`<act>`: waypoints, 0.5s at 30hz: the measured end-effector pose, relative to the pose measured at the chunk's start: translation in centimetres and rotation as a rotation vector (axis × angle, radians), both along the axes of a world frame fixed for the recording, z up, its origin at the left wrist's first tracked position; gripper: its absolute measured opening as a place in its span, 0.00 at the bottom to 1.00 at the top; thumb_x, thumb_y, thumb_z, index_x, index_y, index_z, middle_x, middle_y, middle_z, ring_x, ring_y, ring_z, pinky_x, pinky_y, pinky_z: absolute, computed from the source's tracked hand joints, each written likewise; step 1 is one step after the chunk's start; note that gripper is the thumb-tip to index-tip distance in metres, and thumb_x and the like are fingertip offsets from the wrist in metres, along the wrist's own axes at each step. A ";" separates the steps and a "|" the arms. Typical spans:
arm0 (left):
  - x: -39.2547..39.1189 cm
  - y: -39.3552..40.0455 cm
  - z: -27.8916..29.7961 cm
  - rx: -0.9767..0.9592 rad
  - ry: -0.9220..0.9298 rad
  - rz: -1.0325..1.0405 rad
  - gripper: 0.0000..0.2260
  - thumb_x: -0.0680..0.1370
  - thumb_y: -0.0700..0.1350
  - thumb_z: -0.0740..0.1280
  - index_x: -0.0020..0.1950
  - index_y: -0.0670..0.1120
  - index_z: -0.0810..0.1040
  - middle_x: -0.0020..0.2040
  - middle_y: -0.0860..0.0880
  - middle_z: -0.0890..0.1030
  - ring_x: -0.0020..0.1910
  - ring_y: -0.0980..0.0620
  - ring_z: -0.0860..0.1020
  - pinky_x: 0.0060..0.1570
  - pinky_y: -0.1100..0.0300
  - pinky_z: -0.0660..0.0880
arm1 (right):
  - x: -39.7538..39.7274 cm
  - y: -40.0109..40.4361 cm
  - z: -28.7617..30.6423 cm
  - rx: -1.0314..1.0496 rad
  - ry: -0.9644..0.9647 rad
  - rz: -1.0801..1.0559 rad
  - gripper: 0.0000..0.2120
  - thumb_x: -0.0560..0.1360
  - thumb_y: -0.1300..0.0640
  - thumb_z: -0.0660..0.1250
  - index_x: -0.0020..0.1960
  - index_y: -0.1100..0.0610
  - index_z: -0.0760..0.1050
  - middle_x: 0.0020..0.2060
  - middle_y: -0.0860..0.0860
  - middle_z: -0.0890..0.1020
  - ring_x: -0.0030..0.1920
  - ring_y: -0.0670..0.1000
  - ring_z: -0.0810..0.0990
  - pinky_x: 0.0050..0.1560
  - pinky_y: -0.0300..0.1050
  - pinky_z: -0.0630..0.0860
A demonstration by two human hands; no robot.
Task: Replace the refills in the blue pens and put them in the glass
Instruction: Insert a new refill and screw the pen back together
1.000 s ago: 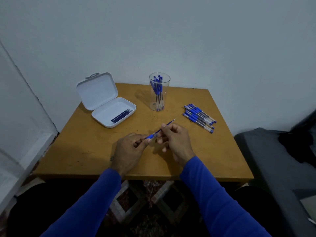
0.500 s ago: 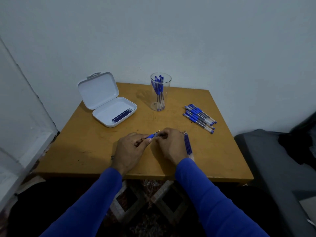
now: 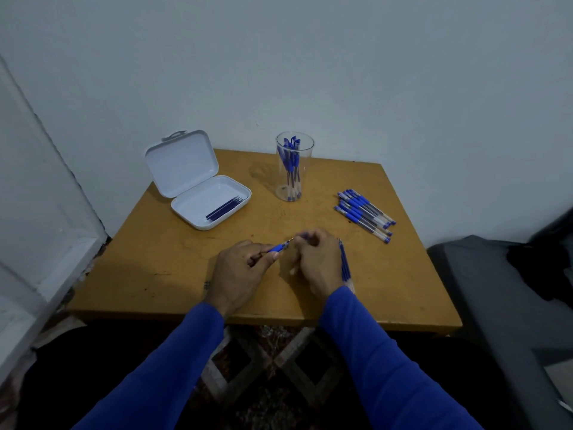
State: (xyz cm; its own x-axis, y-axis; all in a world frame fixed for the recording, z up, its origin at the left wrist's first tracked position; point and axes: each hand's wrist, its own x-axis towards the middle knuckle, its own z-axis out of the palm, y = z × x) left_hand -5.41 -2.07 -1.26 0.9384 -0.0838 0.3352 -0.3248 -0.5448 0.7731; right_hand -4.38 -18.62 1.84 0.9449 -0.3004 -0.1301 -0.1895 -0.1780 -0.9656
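Observation:
My left hand (image 3: 245, 268) grips a blue pen (image 3: 277, 248) by its grip section, low over the table's middle. My right hand (image 3: 316, 262) has its fingers curled at the pen's pointed end and pinches it; motion blur hides the exact contact. The glass (image 3: 294, 169) stands at the back centre with several blue pens upright in it. More blue pens (image 3: 364, 214) lie in a pile at the right. An open white case (image 3: 214, 197) at the back left holds a few dark blue refills (image 3: 224, 208).
A small bundle of blue sticks (image 3: 344, 263), refills or pens, lies just right of my right hand. The wooden table (image 3: 155, 268) stands against a white wall. A dark grey seat (image 3: 496, 290) stands to the right.
The long refill that stuck out of the pen toward the far right is no longer exposed. My right hand has moved down and in to the pen's tip. The left hand stayed put.

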 end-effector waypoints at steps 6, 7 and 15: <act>0.1 0.0 -0.3 0.025 -0.020 -0.007 0.11 0.78 0.53 0.70 0.58 0.52 0.85 0.41 0.58 0.80 0.40 0.60 0.77 0.37 0.66 0.71 | -0.8 -0.4 0.8 0.448 -0.044 0.091 0.06 0.83 0.63 0.63 0.58 0.62 0.77 0.35 0.53 0.81 0.30 0.49 0.77 0.27 0.42 0.75; 0.1 0.0 -0.2 0.026 -0.019 -0.007 0.11 0.78 0.53 0.70 0.58 0.52 0.85 0.41 0.58 0.80 0.40 0.59 0.77 0.37 0.67 0.71 | -1.0 -0.3 0.6 0.443 -0.043 0.110 0.06 0.83 0.63 0.63 0.58 0.62 0.77 0.35 0.53 0.81 0.30 0.49 0.77 0.26 0.42 0.74; 0.2 0.0 -0.3 0.048 -0.031 -0.013 0.11 0.79 0.54 0.69 0.58 0.54 0.85 0.39 0.58 0.79 0.38 0.58 0.76 0.37 0.62 0.71 | -1.2 -0.4 0.7 0.420 -0.048 0.162 0.06 0.83 0.63 0.64 0.58 0.62 0.78 0.35 0.55 0.81 0.29 0.51 0.77 0.27 0.43 0.74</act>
State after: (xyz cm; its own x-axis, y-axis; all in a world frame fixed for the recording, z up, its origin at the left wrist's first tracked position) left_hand -5.25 -2.10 -1.51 0.9265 -0.1125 0.3591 -0.3551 -0.5770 0.7355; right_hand -5.60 -19.03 2.50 0.9833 -0.0783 -0.1642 -0.1451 0.2074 -0.9674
